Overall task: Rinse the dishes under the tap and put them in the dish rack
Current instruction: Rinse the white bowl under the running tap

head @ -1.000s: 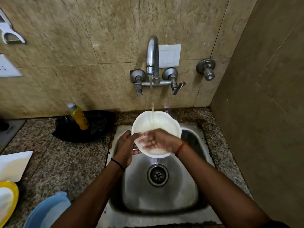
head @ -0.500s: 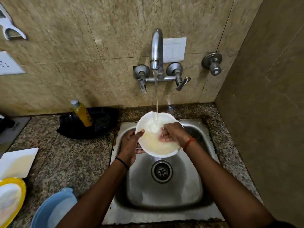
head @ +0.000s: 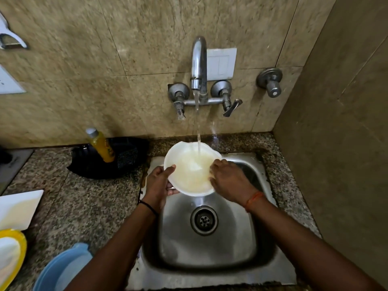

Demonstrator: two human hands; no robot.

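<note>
A: Where do our hands lie?

B: Our left hand (head: 157,182) grips the near-left rim of the white bowl (head: 190,168), thumb over the edge, fingers curled beneath. Our right hand (head: 227,180) lies on the bowl's right side; its fingers appear to fold over the rim, though blur hides how firmly they hold.

A: And the bowl itself?

B: Held between both hands, tilted toward us, above the rear of the steel sink (head: 260,267). The stream from the tap (head: 198,64) falls into its far side.

A: Beyond that?

B: On the granite counter (head: 84,206) to the left: a yellow bottle (head: 101,145) in a black tray (head: 126,164), a white board (head: 19,208), and a blue vessel (head: 63,267).
</note>
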